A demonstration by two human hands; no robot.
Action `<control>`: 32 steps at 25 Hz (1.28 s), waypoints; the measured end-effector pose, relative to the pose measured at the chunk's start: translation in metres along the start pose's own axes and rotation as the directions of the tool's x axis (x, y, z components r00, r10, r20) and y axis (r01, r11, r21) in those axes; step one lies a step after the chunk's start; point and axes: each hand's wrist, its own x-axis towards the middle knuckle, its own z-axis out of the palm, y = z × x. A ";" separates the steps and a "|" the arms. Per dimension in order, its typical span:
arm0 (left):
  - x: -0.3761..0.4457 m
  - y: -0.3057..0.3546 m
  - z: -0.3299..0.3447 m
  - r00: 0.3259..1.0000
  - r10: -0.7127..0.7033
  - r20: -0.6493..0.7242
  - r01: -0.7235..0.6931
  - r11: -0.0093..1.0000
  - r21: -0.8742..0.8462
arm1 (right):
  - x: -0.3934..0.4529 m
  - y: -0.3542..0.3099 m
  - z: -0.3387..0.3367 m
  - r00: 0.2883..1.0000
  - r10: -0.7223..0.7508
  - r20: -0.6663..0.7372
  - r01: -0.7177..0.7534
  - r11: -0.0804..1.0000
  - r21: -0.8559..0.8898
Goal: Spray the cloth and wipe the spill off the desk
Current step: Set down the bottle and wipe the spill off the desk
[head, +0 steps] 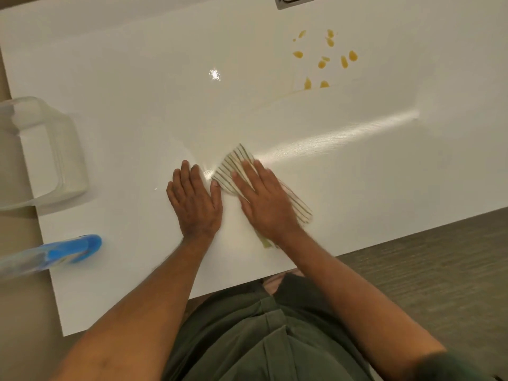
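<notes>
The striped cloth (236,167) lies folded on the white counter (384,166), pinned flat under the right hand (265,200), fingers straight and spread across it. The left hand (195,202) rests just beside it, palm down on bare counter, holding nothing. The wiping step looks in hand, but the yellow spill (324,57) sits well beyond the right hand's fingertips, untouched. The next move calls for pushing the cloth forward and right into those drops. Far out to the left of the left hand lies a blue spray bottle (55,253), and beyond it a clear plastic jug (46,152). The counter is glossy; wood-look floor (439,257) shows to the right.
</notes>
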 end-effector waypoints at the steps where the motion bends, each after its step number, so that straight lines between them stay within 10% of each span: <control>1: 0.000 0.000 0.000 1.000 -0.004 -0.003 0.004 1.000 0.005 | -0.026 0.014 -0.003 0.999 0.002 0.037 -0.002 1.000 -0.010; 11: 0.001 -0.001 0.002 1.000 -0.005 0.007 0.004 0.999 0.032 | 0.038 0.159 -0.056 0.735 0.643 -0.213 -0.661 0.750 -0.016; 18: 0.001 -0.001 0.003 1.000 0.009 -0.023 -0.008 0.999 0.048 | 0.141 0.012 -0.003 0.955 0.233 -0.181 -0.247 0.967 -0.056; 25: 0.001 -0.001 0.000 1.000 0.001 -0.002 -0.001 1.000 -0.002 | -0.007 0.021 -0.001 0.990 -0.128 0.061 0.129 0.992 -0.015; 29: 0.001 -0.002 0.001 1.000 -0.004 0.013 0.004 1.000 0.003 | -0.052 0.133 -0.040 0.975 0.218 -0.049 -0.220 0.975 -0.040; 32: 0.001 -0.001 0.003 1.000 -0.002 0.010 0.002 1.000 0.007 | -0.027 0.197 -0.066 0.803 0.563 -0.197 -0.578 0.816 -0.022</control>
